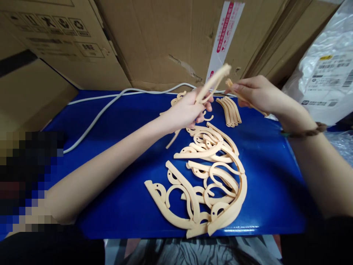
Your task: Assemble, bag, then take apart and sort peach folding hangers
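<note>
My left hand (pixel 190 108) is closed around a beige curved piece (pixel 213 82), lifted above the far part of the blue table (pixel 121 191). To its right, my right hand (pixel 255 94) grips a slim beige strip (pixel 233 88), whose end points toward the left-hand piece; the two do not appear to touch. A loose pile of beige curved arms and hooks (pixel 193 195) lies below my hands. Several curved strips (pixel 230 112) rest side by side between my hands. Part of a further group of pieces (pixel 179 97) is hidden behind my left hand.
Cardboard boxes (pixel 154 40) stand along the back and left. A white cable (pixel 96 119) runs across the back of the table and down its left side. Clear plastic packaging with a label (pixel 325 81) is at the right. Patterned cloth (pixel 193 252) shows below the front edge.
</note>
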